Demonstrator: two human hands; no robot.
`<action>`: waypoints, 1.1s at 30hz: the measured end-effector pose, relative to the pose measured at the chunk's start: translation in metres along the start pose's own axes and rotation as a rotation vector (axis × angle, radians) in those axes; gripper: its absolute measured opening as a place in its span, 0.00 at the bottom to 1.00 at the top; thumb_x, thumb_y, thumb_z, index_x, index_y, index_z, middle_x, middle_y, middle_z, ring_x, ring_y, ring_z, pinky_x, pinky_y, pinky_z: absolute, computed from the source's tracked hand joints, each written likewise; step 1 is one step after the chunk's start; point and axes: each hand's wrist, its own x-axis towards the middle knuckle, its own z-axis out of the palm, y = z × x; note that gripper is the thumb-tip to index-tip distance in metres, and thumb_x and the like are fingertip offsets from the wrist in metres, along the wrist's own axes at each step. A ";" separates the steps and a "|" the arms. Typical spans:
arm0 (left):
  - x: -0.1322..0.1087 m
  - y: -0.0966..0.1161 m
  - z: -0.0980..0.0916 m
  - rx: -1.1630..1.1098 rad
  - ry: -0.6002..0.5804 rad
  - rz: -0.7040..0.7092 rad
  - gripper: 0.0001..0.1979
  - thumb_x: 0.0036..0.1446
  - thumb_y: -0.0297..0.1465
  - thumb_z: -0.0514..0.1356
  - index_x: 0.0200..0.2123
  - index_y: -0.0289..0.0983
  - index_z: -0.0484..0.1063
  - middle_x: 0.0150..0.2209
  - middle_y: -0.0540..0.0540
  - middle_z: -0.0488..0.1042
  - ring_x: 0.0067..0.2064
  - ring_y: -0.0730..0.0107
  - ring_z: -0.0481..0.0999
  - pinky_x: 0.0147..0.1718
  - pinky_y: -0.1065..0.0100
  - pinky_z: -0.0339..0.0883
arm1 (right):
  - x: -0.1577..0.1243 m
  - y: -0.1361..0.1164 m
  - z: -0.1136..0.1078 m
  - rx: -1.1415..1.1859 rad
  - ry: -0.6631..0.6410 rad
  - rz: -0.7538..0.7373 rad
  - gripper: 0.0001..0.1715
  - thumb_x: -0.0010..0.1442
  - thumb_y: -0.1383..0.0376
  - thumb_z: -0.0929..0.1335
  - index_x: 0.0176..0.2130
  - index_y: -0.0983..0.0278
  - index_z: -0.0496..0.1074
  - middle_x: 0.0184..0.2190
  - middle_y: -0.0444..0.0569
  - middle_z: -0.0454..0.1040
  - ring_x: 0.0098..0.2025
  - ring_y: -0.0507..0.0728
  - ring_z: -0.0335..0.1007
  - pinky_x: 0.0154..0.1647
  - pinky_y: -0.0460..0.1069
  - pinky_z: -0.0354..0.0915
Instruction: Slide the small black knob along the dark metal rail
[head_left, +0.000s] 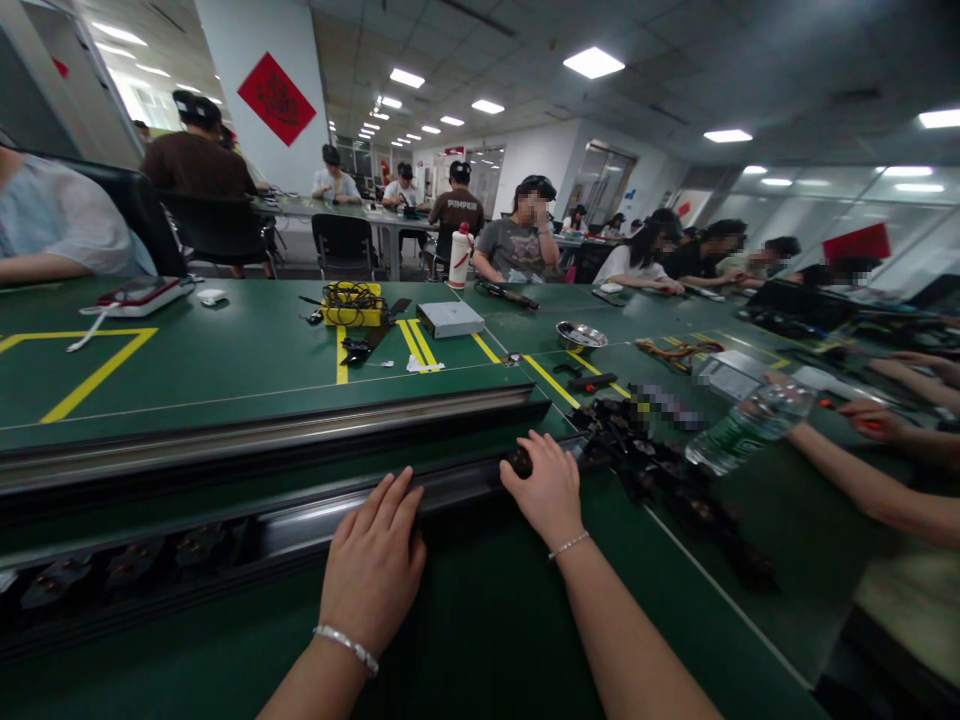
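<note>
A long black channel-shaped rail (304, 522) lies across the green table in front of me. Several black parts with small brass-coloured points (135, 563) sit in a row in its left part. My left hand (375, 565) rests on the rail near its middle, fingers stretched out and holding nothing. At the rail's right end, my right hand (551, 490) has its thumb and fingers around a small dark part (520, 461), mostly hidden by the hand. Just right of it, a heap of similar black parts (675, 480) spreads along the table.
Behind lies a second long rail (300, 428). Farther back are a yellow basket of cables (352, 305), a grey box (450, 319) and a metal bowl (581, 336). A plastic bottle (750, 425) and a co-worker's arms (862, 480) are on the right.
</note>
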 end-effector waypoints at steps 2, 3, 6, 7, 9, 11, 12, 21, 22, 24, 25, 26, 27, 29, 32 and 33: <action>0.000 0.000 0.000 0.004 -0.010 -0.003 0.20 0.53 0.28 0.49 0.50 0.42 0.65 0.58 0.50 0.60 0.58 0.63 0.60 0.51 0.58 0.57 | 0.000 0.001 -0.001 -0.016 -0.017 0.006 0.22 0.50 0.55 0.64 0.45 0.61 0.69 0.51 0.51 0.66 0.57 0.62 0.54 0.57 0.61 0.45; 0.000 0.001 -0.001 0.005 -0.017 -0.005 0.20 0.53 0.28 0.49 0.50 0.42 0.64 0.58 0.50 0.59 0.58 0.63 0.59 0.51 0.58 0.57 | -0.001 0.001 -0.001 -0.016 -0.026 0.006 0.22 0.51 0.55 0.64 0.45 0.61 0.69 0.51 0.51 0.67 0.57 0.62 0.54 0.57 0.61 0.44; 0.000 0.001 -0.002 -0.002 -0.029 -0.010 0.20 0.53 0.28 0.49 0.50 0.42 0.65 0.59 0.51 0.59 0.58 0.63 0.59 0.51 0.59 0.57 | -0.001 0.001 -0.001 -0.014 -0.032 0.007 0.22 0.52 0.56 0.63 0.45 0.60 0.69 0.51 0.50 0.67 0.57 0.62 0.53 0.56 0.62 0.44; 0.000 0.001 -0.002 -0.006 -0.029 -0.011 0.20 0.53 0.28 0.49 0.50 0.42 0.65 0.58 0.50 0.59 0.58 0.63 0.59 0.51 0.59 0.57 | -0.001 0.002 -0.001 -0.012 -0.032 0.001 0.22 0.52 0.56 0.63 0.45 0.60 0.69 0.51 0.49 0.67 0.57 0.62 0.53 0.56 0.61 0.45; 0.000 0.001 -0.002 -0.016 -0.020 -0.014 0.20 0.52 0.27 0.50 0.49 0.42 0.65 0.58 0.50 0.60 0.58 0.63 0.60 0.51 0.59 0.58 | -0.002 0.002 -0.001 -0.009 -0.025 -0.022 0.21 0.52 0.56 0.64 0.45 0.60 0.70 0.50 0.49 0.67 0.57 0.62 0.54 0.56 0.61 0.46; 0.000 0.001 -0.002 -0.021 -0.012 -0.017 0.21 0.52 0.27 0.50 0.49 0.42 0.66 0.58 0.50 0.60 0.57 0.63 0.60 0.50 0.59 0.58 | -0.002 0.002 -0.001 -0.005 -0.007 -0.037 0.21 0.51 0.57 0.64 0.44 0.60 0.70 0.50 0.49 0.68 0.57 0.62 0.54 0.55 0.60 0.47; 0.000 0.001 -0.002 -0.022 -0.011 -0.019 0.21 0.52 0.27 0.50 0.49 0.42 0.66 0.58 0.50 0.60 0.57 0.63 0.60 0.50 0.59 0.58 | -0.002 0.002 0.000 -0.002 0.005 -0.036 0.20 0.51 0.57 0.64 0.44 0.60 0.71 0.49 0.48 0.69 0.57 0.62 0.54 0.55 0.61 0.47; 0.000 0.001 -0.001 0.024 -0.033 -0.019 0.20 0.53 0.28 0.49 0.50 0.43 0.65 0.58 0.52 0.59 0.58 0.63 0.59 0.50 0.59 0.57 | 0.001 0.001 0.000 0.057 0.005 -0.022 0.19 0.49 0.58 0.64 0.41 0.61 0.72 0.47 0.48 0.71 0.55 0.62 0.57 0.56 0.60 0.45; 0.000 0.001 -0.001 0.027 -0.035 -0.017 0.20 0.53 0.28 0.49 0.49 0.43 0.65 0.58 0.52 0.59 0.58 0.63 0.59 0.50 0.59 0.57 | 0.002 0.001 -0.001 0.061 0.006 -0.018 0.19 0.49 0.58 0.65 0.41 0.61 0.72 0.47 0.48 0.71 0.55 0.62 0.57 0.56 0.60 0.45; 0.000 0.001 -0.001 0.033 -0.037 -0.013 0.20 0.53 0.28 0.49 0.49 0.42 0.65 0.58 0.52 0.59 0.58 0.63 0.59 0.50 0.59 0.57 | 0.002 0.000 -0.001 0.067 0.010 -0.014 0.19 0.48 0.58 0.65 0.40 0.61 0.72 0.46 0.48 0.71 0.55 0.61 0.57 0.56 0.60 0.44; 0.000 0.001 -0.002 0.035 -0.037 -0.013 0.20 0.53 0.28 0.49 0.50 0.42 0.65 0.58 0.52 0.60 0.58 0.63 0.59 0.50 0.59 0.57 | 0.002 0.000 -0.001 0.071 0.010 -0.015 0.19 0.48 0.58 0.64 0.40 0.61 0.72 0.46 0.48 0.71 0.55 0.61 0.57 0.56 0.60 0.44; 0.001 0.001 -0.002 0.036 -0.038 -0.014 0.20 0.53 0.28 0.49 0.50 0.42 0.65 0.58 0.52 0.60 0.58 0.63 0.59 0.50 0.59 0.57 | 0.002 -0.001 0.000 0.074 0.011 -0.014 0.19 0.48 0.58 0.64 0.40 0.61 0.72 0.46 0.48 0.72 0.55 0.61 0.58 0.56 0.60 0.45; 0.001 0.001 -0.002 0.037 -0.038 -0.014 0.20 0.53 0.28 0.49 0.50 0.42 0.65 0.58 0.52 0.60 0.58 0.63 0.59 0.50 0.59 0.57 | 0.002 -0.001 0.000 0.078 0.012 -0.011 0.19 0.48 0.58 0.64 0.40 0.61 0.72 0.45 0.47 0.72 0.55 0.61 0.58 0.56 0.60 0.45; 0.000 0.001 -0.003 0.037 -0.035 -0.011 0.20 0.53 0.28 0.49 0.50 0.42 0.65 0.58 0.52 0.60 0.58 0.63 0.59 0.50 0.59 0.57 | 0.002 -0.001 0.000 0.086 0.014 -0.002 0.18 0.48 0.59 0.64 0.40 0.61 0.72 0.45 0.47 0.72 0.54 0.61 0.59 0.56 0.59 0.45; 0.000 0.001 -0.003 0.040 -0.033 -0.009 0.19 0.53 0.28 0.49 0.49 0.42 0.65 0.58 0.51 0.60 0.58 0.63 0.59 0.50 0.59 0.57 | 0.003 -0.001 0.001 0.095 0.019 0.004 0.17 0.49 0.60 0.64 0.39 0.61 0.72 0.44 0.47 0.73 0.54 0.61 0.59 0.56 0.59 0.46; 0.000 0.001 -0.002 0.040 -0.033 -0.009 0.19 0.53 0.28 0.49 0.49 0.42 0.65 0.58 0.51 0.60 0.58 0.63 0.59 0.50 0.59 0.57 | 0.003 0.000 0.001 0.096 0.020 0.003 0.17 0.49 0.60 0.64 0.39 0.61 0.72 0.44 0.47 0.73 0.54 0.61 0.59 0.56 0.58 0.46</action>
